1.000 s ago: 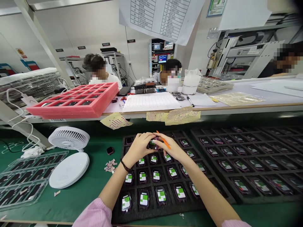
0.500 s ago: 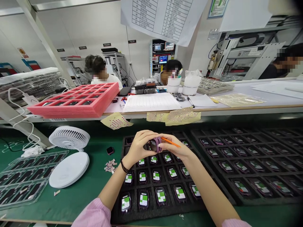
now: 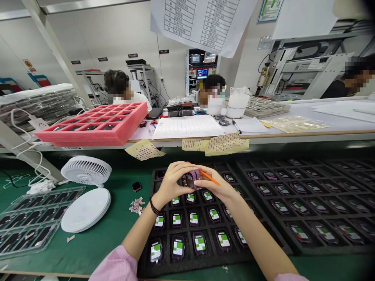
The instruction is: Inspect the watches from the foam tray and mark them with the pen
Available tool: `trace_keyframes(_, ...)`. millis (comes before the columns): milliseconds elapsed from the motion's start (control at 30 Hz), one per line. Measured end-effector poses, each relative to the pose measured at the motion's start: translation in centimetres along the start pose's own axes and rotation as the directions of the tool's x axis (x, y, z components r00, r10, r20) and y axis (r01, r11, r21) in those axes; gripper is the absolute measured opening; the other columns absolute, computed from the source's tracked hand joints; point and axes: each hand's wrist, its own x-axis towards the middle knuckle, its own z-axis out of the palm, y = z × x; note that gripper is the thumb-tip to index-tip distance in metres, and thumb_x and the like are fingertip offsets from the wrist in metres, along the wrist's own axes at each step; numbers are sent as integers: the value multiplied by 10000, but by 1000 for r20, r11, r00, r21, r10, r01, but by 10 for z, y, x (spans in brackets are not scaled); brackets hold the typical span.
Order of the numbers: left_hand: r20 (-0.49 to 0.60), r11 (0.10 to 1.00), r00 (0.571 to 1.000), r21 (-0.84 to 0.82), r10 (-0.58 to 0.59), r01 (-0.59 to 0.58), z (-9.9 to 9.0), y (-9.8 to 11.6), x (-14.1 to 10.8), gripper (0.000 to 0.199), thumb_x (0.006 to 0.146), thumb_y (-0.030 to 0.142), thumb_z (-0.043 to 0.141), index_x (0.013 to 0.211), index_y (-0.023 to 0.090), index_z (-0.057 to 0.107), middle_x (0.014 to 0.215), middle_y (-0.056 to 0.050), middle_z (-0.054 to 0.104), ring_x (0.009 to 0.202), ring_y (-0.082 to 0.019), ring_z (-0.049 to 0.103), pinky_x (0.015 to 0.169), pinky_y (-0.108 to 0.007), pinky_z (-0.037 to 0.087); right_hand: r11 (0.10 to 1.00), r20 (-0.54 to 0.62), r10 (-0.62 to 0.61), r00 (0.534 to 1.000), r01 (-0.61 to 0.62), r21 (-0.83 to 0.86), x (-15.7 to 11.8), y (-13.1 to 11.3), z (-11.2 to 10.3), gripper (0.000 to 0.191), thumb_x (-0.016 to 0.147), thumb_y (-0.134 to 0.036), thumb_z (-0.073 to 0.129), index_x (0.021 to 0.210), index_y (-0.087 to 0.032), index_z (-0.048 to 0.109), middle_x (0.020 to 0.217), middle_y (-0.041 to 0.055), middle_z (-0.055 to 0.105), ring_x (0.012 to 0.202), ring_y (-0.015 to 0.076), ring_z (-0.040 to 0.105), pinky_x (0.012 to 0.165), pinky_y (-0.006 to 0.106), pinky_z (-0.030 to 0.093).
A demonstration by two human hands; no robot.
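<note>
A purple smartwatch case with a dark screen is held up between both hands, above the black foam tray. My left hand is closed around its left side, fingers over the top and thumb below. On the other side, my right hand pinches the case's edge. An orange stick-like tool is also tucked in the right hand, slanting down to the right; its kind is unclear. Below lie several watches with green and white screens, each in its own compartment.
A second black tray of watches sits on the right. To the left are a white fan, a single watch, a pile of small strips and clear plastic trays. The shelf holds a pink foam tray. Several people sit beyond.
The right hand and the orange tool have shifted slightly, with the fingers adjusting on the case's edge. The left hand stays nearly still, and the case remains held in the same place.
</note>
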Motion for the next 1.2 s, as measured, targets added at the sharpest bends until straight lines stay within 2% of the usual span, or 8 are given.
trace_keyframes(233, 33, 1000, 999, 28, -5, 4, -4, 3, 0, 459, 710, 312, 742, 1146, 238, 619, 1115, -81, 679, 1083, -264, 567, 952, -433, 426, 998, -42, -54, 998, 52, -37, -3, 3, 5, 432, 643, -307, 789, 1047, -239, 650, 964, 27, 678, 947, 207, 636, 857, 349, 500)
trace_keyframes(400, 7, 999, 1000, 37, 15, -16, -7, 3, 1, 469, 709, 315, 745, 1151, 240, 610, 1191, -97, 635, 1128, -269, 544, 979, -451, 421, 959, -39, -146, 988, 132, -250, -7, -8, 6, 380, 752, -406, 703, 1089, -253, 617, 970, 37, 675, 942, 205, 633, 866, 366, 503)
trace_keyframes(467, 4, 1000, 1000, 30, -5, 5, -10, 3, 1, 463, 706, 307, 749, 1143, 232, 612, 1261, -114, 584, 1165, -272, 523, 978, -448, 433, 923, -108, -263, 959, 217, -318, -10, -13, 3, 358, 850, -473, 569, 1123, -245, 611, 950, 50, 675, 897, 198, 639, 856, 374, 504)
trace_keyframes(533, 12, 999, 999, -2, -45, 45, -12, 2, 1, 465, 711, 284, 746, 1150, 224, 605, 1272, -121, 571, 1165, -264, 531, 966, -434, 456, 883, -166, -392, 905, 320, -342, -15, -16, 0, 401, 916, -510, 419, 1111, -235, 637, 898, 58, 674, 795, 192, 644, 783, 376, 520)
trace_keyframes(667, 17, 993, 996, -82, -82, 83, -14, 1, 0, 486, 729, 269, 733, 1185, 217, 573, 1184, -108, 633, 1105, -245, 589, 961, -422, 479, 776, -245, -599, 762, 476, -413, -28, -17, -2, 496, 936, -501, 353, 773, -219, 728, 666, 61, 656, 556, 188, 598, 577, 376, 502)
trace_keyframes(733, 7, 992, 997, -97, -78, 78, -14, 1, 0, 484, 727, 268, 736, 1179, 213, 571, 1171, -108, 642, 1100, -245, 596, 958, -423, 486, 738, -263, -644, 718, 493, -460, -32, -15, 1, 519, 935, -480, 370, 649, -215, 713, 576, 63, 642, 496, 189, 583, 518, 371, 481)
trace_keyframes(900, -7, 992, 998, -103, -68, 67, -11, 2, 0, 491, 717, 212, 738, 1178, 209, 568, 1182, -113, 638, 1108, -245, 596, 961, -421, 490, 720, -258, -660, 706, 496, -485, -32, -12, 8, 496, 944, -428, 390, 644, -215, 724, 544, 52, 650, 472, 178, 591, 488, 343, 470)
trace_keyframes(1200, -56, 997, 998, -74, -41, 37, -10, 5, -1, 497, 704, 222, 755, 1166, 191, 578, 1132, -110, 661, 1055, -239, 628, 920, -401, 525, 684, -225, -702, 675, 551, -479, -30, -13, 4, 489, 952, -367, 392, 651, -193, 736, 541, 38, 675, 455, 158, 618, 473, 305, 488)
